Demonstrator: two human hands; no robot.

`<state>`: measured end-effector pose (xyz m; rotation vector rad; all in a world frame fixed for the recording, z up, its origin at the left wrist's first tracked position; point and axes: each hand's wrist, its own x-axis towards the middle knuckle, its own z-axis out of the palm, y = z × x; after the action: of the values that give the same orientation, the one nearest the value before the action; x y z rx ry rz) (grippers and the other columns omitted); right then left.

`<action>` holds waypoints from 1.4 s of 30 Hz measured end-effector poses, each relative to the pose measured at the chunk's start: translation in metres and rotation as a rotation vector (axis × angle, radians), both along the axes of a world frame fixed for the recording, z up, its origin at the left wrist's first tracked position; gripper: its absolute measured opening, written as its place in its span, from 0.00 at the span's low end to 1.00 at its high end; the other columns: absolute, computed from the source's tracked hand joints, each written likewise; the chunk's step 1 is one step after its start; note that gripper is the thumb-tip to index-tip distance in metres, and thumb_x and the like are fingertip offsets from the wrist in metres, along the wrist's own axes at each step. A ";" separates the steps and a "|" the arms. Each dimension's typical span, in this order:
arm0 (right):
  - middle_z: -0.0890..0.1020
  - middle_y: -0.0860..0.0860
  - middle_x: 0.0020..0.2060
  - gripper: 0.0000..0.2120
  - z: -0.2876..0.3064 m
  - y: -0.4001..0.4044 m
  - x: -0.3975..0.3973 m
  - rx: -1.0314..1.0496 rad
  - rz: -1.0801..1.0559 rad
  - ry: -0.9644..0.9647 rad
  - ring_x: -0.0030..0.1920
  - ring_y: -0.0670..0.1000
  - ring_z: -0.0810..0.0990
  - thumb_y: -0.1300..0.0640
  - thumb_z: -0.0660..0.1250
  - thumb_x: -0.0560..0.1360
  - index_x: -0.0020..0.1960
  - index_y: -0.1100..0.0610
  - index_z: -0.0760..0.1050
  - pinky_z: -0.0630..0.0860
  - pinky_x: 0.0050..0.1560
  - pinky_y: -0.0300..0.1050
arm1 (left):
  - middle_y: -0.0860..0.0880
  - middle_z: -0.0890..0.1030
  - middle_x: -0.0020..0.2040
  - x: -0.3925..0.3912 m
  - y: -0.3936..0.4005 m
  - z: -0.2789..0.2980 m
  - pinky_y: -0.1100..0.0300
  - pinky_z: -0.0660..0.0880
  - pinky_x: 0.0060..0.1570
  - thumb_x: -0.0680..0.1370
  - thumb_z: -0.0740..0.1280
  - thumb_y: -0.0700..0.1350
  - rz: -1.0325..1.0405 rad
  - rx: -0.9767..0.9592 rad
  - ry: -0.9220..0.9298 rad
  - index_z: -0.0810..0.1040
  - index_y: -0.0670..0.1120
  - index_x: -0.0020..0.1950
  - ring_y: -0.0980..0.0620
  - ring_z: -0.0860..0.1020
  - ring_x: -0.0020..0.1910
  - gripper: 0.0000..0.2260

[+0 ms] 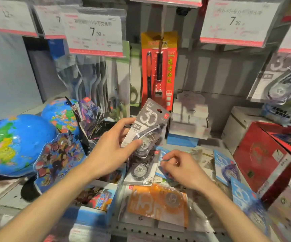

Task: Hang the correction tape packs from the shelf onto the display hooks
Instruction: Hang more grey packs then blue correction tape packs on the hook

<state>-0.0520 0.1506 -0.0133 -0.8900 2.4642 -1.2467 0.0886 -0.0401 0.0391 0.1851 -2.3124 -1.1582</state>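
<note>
The step in hand looks like pick-up: the left hand [114, 145] holds one grey correction tape pack [147, 127] lifted above the middle of the shelf [158, 230], thumb across the clear blister and fingers curled behind the card. The right hand [181, 167] hovers low over the loose packs, its fingers curled and seemingly pinching a blue pack [164, 164], though blur makes that grip uncertain. Next, the raised pack's hang hole, near its top edge, needs lining up with a free display hook; packs of the same kind [280, 82] hang towards the shelf's right end. The held pack is tilted, grey card printed with a large "30". An orange pack [158, 206] lies near the shelf's front edge.
</note>
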 end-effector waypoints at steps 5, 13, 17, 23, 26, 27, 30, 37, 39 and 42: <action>0.86 0.49 0.37 0.19 0.002 -0.017 0.014 0.146 -0.064 0.018 0.39 0.50 0.83 0.40 0.76 0.71 0.52 0.51 0.76 0.78 0.45 0.48 | 0.60 0.86 0.56 0.006 -0.001 0.003 0.47 0.78 0.60 0.79 0.72 0.48 0.043 -0.070 -0.016 0.70 0.57 0.71 0.59 0.85 0.53 0.22; 0.88 0.56 0.38 0.29 0.006 -0.031 0.023 0.085 -0.047 -0.233 0.30 0.48 0.81 0.53 0.82 0.68 0.63 0.53 0.70 0.79 0.36 0.43 | 0.60 0.86 0.55 0.008 -0.001 0.002 0.46 0.78 0.59 0.79 0.72 0.50 0.061 -0.087 -0.032 0.69 0.57 0.71 0.57 0.84 0.53 0.23; 0.86 0.60 0.40 0.31 0.009 -0.032 0.024 -0.086 -0.090 -0.425 0.24 0.47 0.80 0.68 0.77 0.71 0.69 0.60 0.67 0.76 0.27 0.39 | 0.64 0.86 0.53 0.007 0.000 0.000 0.49 0.78 0.56 0.79 0.72 0.51 0.064 -0.086 -0.021 0.69 0.59 0.70 0.61 0.84 0.50 0.22; 0.87 0.59 0.43 0.19 0.022 0.001 0.006 -0.280 -0.187 -0.532 0.30 0.49 0.86 0.73 0.72 0.73 0.62 0.62 0.79 0.81 0.28 0.39 | 0.72 0.83 0.52 0.001 0.004 -0.003 0.49 0.79 0.55 0.78 0.72 0.53 0.056 -0.060 0.006 0.68 0.64 0.67 0.65 0.84 0.47 0.21; 0.88 0.56 0.39 0.15 0.023 0.029 -0.007 -0.386 -0.251 -0.507 0.31 0.49 0.86 0.73 0.71 0.74 0.58 0.62 0.81 0.81 0.30 0.40 | 0.71 0.84 0.50 -0.009 0.012 -0.007 0.47 0.79 0.53 0.78 0.71 0.53 0.043 -0.043 0.023 0.68 0.64 0.64 0.64 0.84 0.45 0.19; 0.87 0.54 0.37 0.14 0.022 0.037 -0.011 -0.410 -0.283 -0.487 0.30 0.47 0.85 0.73 0.71 0.75 0.58 0.62 0.81 0.81 0.29 0.39 | 0.70 0.84 0.50 -0.014 0.015 -0.009 0.46 0.79 0.52 0.78 0.71 0.53 0.044 -0.033 0.023 0.68 0.63 0.65 0.62 0.84 0.44 0.19; 0.86 0.52 0.36 0.13 0.018 0.059 -0.018 -0.497 -0.351 -0.431 0.30 0.44 0.84 0.72 0.70 0.75 0.58 0.61 0.81 0.80 0.29 0.38 | 0.66 0.86 0.51 -0.027 0.023 -0.014 0.47 0.79 0.53 0.78 0.72 0.52 0.044 0.030 0.026 0.69 0.61 0.65 0.59 0.85 0.45 0.19; 0.88 0.52 0.38 0.16 0.014 0.092 -0.024 -0.615 -0.316 -0.270 0.38 0.46 0.84 0.68 0.68 0.77 0.58 0.52 0.83 0.80 0.38 0.38 | 0.54 0.88 0.51 -0.054 0.038 -0.017 0.67 0.80 0.40 0.78 0.73 0.45 -0.050 0.393 -0.037 0.70 0.54 0.67 0.55 0.87 0.44 0.20; 0.87 0.59 0.41 0.17 0.013 0.089 -0.022 -0.610 -0.249 -0.258 0.42 0.49 0.84 0.68 0.68 0.78 0.58 0.49 0.83 0.80 0.46 0.42 | 0.52 0.88 0.52 -0.060 0.046 -0.019 0.67 0.80 0.42 0.77 0.75 0.43 -0.088 0.468 -0.045 0.72 0.54 0.64 0.55 0.87 0.48 0.19; 0.79 0.63 0.38 0.21 0.011 0.078 -0.018 -0.615 -0.159 -0.254 0.41 0.49 0.78 0.69 0.67 0.77 0.57 0.45 0.83 0.77 0.47 0.39 | 0.49 0.87 0.56 -0.067 0.054 -0.025 0.61 0.82 0.50 0.76 0.75 0.41 -0.119 0.527 -0.052 0.74 0.54 0.62 0.52 0.86 0.55 0.18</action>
<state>-0.0705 0.2290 -0.0020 -0.6061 2.0020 -2.0876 0.0216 0.0138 0.0141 0.2722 -2.0344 -1.8256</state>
